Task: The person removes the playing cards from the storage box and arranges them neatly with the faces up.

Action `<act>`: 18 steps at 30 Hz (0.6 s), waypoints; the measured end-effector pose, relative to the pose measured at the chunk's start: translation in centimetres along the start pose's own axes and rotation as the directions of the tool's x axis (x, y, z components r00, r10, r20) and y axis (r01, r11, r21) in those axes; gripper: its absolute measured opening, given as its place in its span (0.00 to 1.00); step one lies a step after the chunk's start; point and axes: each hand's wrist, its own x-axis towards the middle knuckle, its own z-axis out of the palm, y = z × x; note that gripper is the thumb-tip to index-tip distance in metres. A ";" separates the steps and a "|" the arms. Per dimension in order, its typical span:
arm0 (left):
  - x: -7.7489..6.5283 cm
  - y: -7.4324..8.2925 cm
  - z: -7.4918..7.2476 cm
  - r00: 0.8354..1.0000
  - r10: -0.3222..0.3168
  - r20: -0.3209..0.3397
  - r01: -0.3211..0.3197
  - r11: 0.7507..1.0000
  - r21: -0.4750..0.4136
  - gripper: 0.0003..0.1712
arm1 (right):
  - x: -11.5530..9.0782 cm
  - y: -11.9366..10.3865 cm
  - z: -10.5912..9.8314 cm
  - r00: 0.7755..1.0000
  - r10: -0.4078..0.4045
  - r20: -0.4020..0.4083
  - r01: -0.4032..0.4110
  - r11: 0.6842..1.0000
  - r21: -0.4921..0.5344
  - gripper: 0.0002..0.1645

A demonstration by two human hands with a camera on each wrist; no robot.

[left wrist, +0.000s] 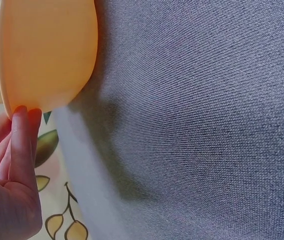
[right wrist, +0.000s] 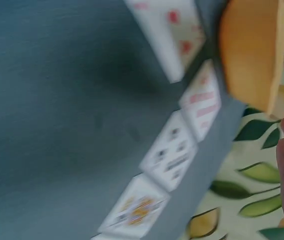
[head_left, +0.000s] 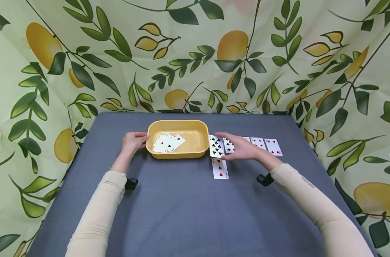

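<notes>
My left hand (head_left: 132,142) pinches the left rim of a yellow plastic basin (head_left: 195,137). In the left wrist view, thumb and fingers meet at the basin's end (left wrist: 49,50). Several playing cards (head_left: 162,143) lie face up inside it, overlapping. By the basin's right side, my right hand (head_left: 241,147) holds a clubs card (head_left: 216,147), seen edge-on in the right wrist view. A hearts card (head_left: 219,169) lies on the table just below it. The right hand partly covers a row of face-up cards.
The row of cards runs right from the basin, ending with hearts cards (head_left: 273,147). A grey cloth covers the table (head_left: 195,214). Behind and at the sides hangs a leaf-and-fruit patterned curtain (head_left: 195,39). Dark wrist cameras (head_left: 264,179) sit under both wrists.
</notes>
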 end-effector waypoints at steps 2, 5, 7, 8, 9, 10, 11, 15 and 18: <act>0.1 0.0 -0.1 1.000 -0.005 0.000 0.005 1.000 -0.001 0.22 | -1.4 0.7 0.1 1.000 -0.001 0.014 0.001 1.000 -0.009 0.53; 0.3 -0.1 -0.3 1.000 -0.008 -0.005 0.008 1.000 0.001 0.22 | -3.2 1.7 0.4 1.000 0.000 0.025 0.000 1.000 -0.015 0.52; 0.4 -0.1 -0.3 1.000 -0.006 -0.011 0.006 1.000 0.003 0.22 | -4.3 2.4 0.7 0.999 0.011 0.032 -0.011 1.000 -0.008 0.52; 0.4 -0.1 -0.3 1.000 -0.004 -0.014 0.004 1.000 0.004 0.22 | -4.8 2.7 0.8 0.999 0.022 0.033 -0.022 1.000 -0.009 0.52; 0.4 -0.1 -0.3 1.000 -0.003 -0.017 0.003 1.000 0.004 0.22 | -5.2 3.1 1.0 0.999 0.029 0.036 -0.029 0.999 -0.014 0.52; 0.4 -0.1 -0.3 1.000 0.000 -0.016 0.000 1.000 0.006 0.22 | -5.7 3.5 1.2 0.999 0.037 0.037 -0.036 0.999 -0.021 0.52; 0.4 -0.1 -0.3 1.000 0.001 -0.017 -0.001 1.000 0.006 0.22 | -6.1 3.8 1.5 0.998 0.038 0.039 -0.037 0.999 -0.032 0.52; 0.3 -0.1 -0.1 1.000 -0.001 -0.012 0.001 1.000 0.005 0.22 | -7.4 5.0 2.3 0.999 0.022 0.038 -0.019 0.997 -0.075 0.51; 0.2 -0.1 0.1 1.000 -0.007 -0.010 0.007 1.000 0.006 0.21 | -8.0 5.4 2.8 0.999 0.021 0.039 -0.017 0.997 -0.079 0.51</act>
